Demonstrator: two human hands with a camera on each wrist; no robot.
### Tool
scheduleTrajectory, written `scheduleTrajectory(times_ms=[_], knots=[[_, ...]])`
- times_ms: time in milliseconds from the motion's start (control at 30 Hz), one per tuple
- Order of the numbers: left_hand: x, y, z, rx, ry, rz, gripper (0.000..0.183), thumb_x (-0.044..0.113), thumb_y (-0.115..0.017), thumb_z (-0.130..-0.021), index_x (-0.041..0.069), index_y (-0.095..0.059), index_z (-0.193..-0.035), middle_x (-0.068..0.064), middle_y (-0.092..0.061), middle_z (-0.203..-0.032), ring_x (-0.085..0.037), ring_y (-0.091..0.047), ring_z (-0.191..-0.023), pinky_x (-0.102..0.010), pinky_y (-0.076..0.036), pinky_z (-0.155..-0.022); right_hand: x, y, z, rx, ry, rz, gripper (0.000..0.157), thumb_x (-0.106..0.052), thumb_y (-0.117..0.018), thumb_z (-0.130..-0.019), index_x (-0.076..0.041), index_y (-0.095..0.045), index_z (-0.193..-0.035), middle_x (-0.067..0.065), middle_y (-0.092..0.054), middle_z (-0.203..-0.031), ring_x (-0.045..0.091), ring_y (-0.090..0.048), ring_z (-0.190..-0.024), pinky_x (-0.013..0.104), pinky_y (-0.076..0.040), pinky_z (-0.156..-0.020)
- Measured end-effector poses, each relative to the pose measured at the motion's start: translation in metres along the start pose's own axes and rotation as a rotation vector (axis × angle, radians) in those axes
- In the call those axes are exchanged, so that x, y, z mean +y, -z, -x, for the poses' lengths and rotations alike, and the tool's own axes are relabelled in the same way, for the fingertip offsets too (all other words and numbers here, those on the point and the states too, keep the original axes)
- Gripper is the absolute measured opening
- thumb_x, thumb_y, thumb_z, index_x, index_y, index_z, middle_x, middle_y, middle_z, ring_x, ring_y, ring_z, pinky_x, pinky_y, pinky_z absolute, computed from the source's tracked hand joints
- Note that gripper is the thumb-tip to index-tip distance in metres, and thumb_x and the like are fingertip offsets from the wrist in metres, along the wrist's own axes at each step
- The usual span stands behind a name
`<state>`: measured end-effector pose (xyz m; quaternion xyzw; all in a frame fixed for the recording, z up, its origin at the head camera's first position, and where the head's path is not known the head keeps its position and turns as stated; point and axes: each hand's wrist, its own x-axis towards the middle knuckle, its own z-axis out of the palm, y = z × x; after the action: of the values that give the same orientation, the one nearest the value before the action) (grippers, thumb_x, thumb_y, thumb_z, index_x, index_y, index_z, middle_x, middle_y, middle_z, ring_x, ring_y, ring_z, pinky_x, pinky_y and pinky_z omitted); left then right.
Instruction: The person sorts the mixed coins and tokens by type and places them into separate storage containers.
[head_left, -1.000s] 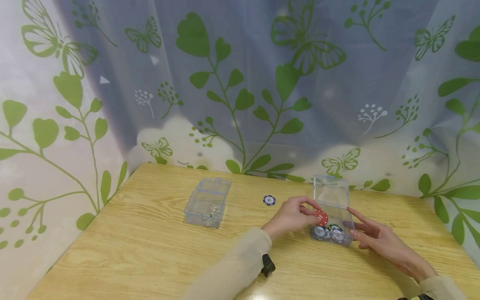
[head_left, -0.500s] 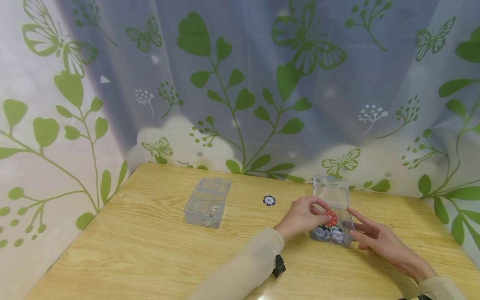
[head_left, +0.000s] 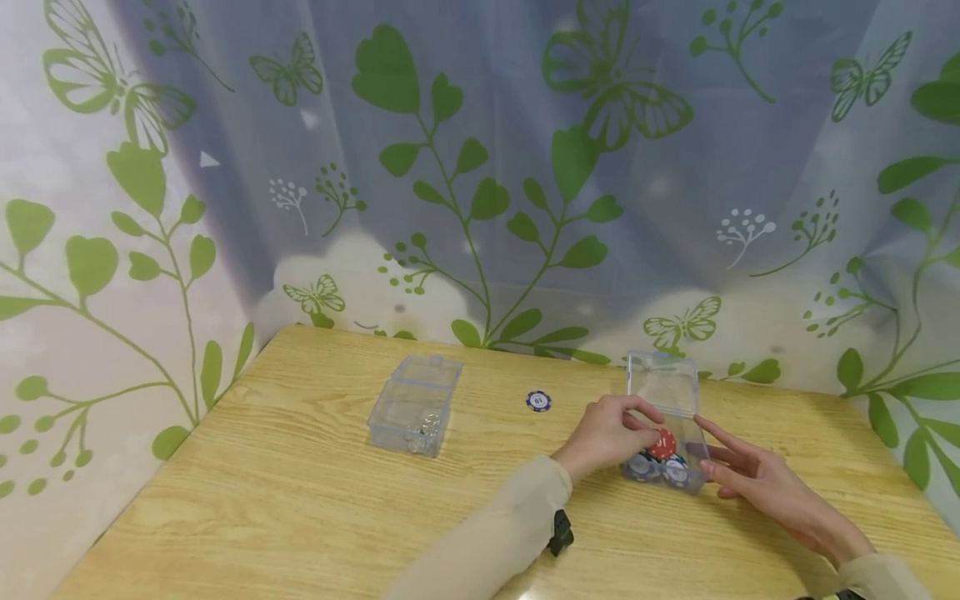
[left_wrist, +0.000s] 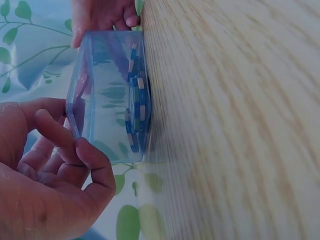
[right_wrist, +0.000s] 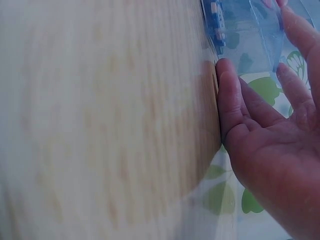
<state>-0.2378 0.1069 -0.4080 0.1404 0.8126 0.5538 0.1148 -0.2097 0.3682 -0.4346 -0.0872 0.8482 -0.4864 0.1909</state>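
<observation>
My left hand (head_left: 611,429) pinches a red poker chip (head_left: 663,444) between thumb and fingertips, inside the right-hand clear plastic box (head_left: 692,433). Beneath it, blue-and-white poker chips (head_left: 676,472) lie along the box's near end. In the left wrist view the curled fingers of that hand are at the box wall (left_wrist: 107,97); the red chip is hidden there. With fingers fairly straight, my right hand (head_left: 772,492) touches the right side of the same box, whose lid (head_left: 662,382) stands open at the back. The right wrist view shows this hand (right_wrist: 280,145) low beside the tabletop.
Left of centre on the wooden table (head_left: 300,492) stands a second clear box (head_left: 408,408), lid open, with small shiny metallic pieces (head_left: 425,429) in it. A lone blue-and-white chip (head_left: 538,402) lies between the boxes. A leaf-patterned curtain (head_left: 480,167) hangs behind.
My left hand has moved right with the red chip, then the chip has dropped slightly toward the chips below. The right hand and both boxes have stayed in place.
</observation>
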Motion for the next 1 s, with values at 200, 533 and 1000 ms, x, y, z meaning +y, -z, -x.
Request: scheduleTrajectory(times_ms=[200,533,1000], knots=[[-0.001,0.0,-0.001,-0.003,0.001,-0.009,0.009,0.021,-0.076,-0.092,0.028,-0.076,-0.097,0.007,-0.076,-0.09,-0.004,-0.066,-0.071,-0.025,-0.051,-0.062,0.0,0.0,0.0,0.001,-0.005,0.008,0.072,-0.03,-0.052,-0.109,-0.021,-0.01,-0.166,0.035,-0.029,-0.161,0.014,-0.064,-0.117,0.032,-0.058,-0.086],[-0.004,0.001,-0.001,-0.023,-0.008,0.034,0.008,0.022,-0.076,-0.093,0.023,-0.078,-0.101,0.007,-0.076,-0.088,-0.005,-0.067,-0.07,-0.024,-0.051,-0.062,-0.005,0.0,0.001,0.006,-0.036,0.019,0.072,-0.034,-0.053,-0.108,-0.025,-0.011,-0.166,0.035,-0.028,-0.162,0.021,-0.064,-0.12,0.033,-0.057,-0.087],[-0.007,0.014,-0.001,-0.034,-0.097,0.071,0.011,0.019,-0.073,-0.095,0.023,-0.077,-0.104,0.01,-0.075,-0.091,-0.001,-0.068,-0.075,-0.021,-0.053,-0.065,-0.004,0.0,0.002,0.007,-0.048,0.022,0.073,-0.035,-0.053,-0.108,-0.026,-0.011,-0.166,0.034,-0.029,-0.161,0.017,-0.065,-0.117,0.033,-0.057,-0.086]])
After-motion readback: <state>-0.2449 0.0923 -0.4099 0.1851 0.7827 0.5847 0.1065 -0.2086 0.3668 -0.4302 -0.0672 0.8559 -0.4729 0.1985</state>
